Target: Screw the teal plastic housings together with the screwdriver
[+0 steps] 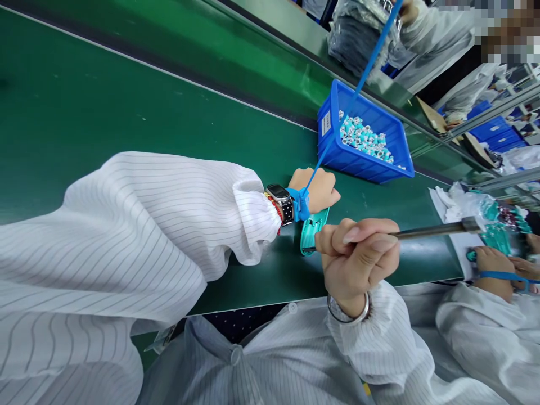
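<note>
My left hand (317, 188) rests on the green belt (126, 107) with its fingers curled round a small teal part (313, 229). Its wrist carries a watch and a blue grounding strap whose cord runs up toward the top of the view. My right hand (358, 256) is closed in a pinch on a thin metal tool (434, 229), whose dark tip points left at the teal part and whose shaft reaches right. Both arms wear white striped sleeves.
A blue bin (363, 163) with several small teal and white parts stands beyond my left hand. At the right, another person's hands (502, 263) work over white paper and bagged teal parts (493, 216). A further person stands at the top right behind a plastic-wrapped bundle (358, 34).
</note>
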Demonstrator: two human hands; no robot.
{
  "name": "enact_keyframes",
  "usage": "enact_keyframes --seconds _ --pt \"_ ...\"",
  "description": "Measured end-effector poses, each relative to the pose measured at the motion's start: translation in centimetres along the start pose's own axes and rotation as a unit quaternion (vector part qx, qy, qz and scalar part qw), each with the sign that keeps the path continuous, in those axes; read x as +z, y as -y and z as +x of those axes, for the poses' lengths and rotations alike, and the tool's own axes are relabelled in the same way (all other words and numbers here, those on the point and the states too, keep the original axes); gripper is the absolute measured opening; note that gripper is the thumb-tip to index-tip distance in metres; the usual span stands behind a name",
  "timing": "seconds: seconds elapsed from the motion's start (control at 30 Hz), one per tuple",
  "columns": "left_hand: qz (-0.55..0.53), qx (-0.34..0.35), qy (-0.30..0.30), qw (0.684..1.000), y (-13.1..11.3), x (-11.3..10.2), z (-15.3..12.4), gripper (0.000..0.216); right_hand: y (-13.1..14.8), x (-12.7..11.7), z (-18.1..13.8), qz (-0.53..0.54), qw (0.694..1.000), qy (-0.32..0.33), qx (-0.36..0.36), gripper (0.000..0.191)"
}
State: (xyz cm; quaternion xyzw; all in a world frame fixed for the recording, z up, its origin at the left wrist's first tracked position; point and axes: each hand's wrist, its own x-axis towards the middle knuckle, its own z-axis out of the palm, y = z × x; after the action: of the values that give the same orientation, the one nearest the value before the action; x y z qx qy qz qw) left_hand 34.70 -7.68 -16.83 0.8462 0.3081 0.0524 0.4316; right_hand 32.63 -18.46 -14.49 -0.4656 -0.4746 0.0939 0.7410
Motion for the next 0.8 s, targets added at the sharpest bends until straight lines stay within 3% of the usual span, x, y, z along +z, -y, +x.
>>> enact_keyframes --seconds 0.1,0.2,0.4,0.6,0.8 --pt "0.059 0.058 -0.018 0.996 -0.4 -0.1 0.3 0.028 -0.2 0.3 0.1 -0.022 0.999 -0.025 0.007 0.023" --pt "0.094 0.067 -0.025 0.993 -0.1 0.1 0.2 0.034 -0.5 0.6 -0.4 -0.046 0.998 -0.051 -0.011 0.023" --pt "0.149 0.093 -0.063 0.983 0.6 0.3 0.6 0.036 -0.8 0.5 -1.0 -0.063 0.997 -0.021 -0.025 0.022" --pt "0.174 0.134 -0.106 0.97 0.7 0.1 0.9 0.038 -0.2 -0.6 0.0 -0.045 0.99 -0.135 -0.022 0.025" --pt "0.184 0.139 -0.111 0.967 0.8 0.0 0.9 0.037 -0.7 -0.3 -0.2 -0.022 0.989 -0.143 0.026 0.024"
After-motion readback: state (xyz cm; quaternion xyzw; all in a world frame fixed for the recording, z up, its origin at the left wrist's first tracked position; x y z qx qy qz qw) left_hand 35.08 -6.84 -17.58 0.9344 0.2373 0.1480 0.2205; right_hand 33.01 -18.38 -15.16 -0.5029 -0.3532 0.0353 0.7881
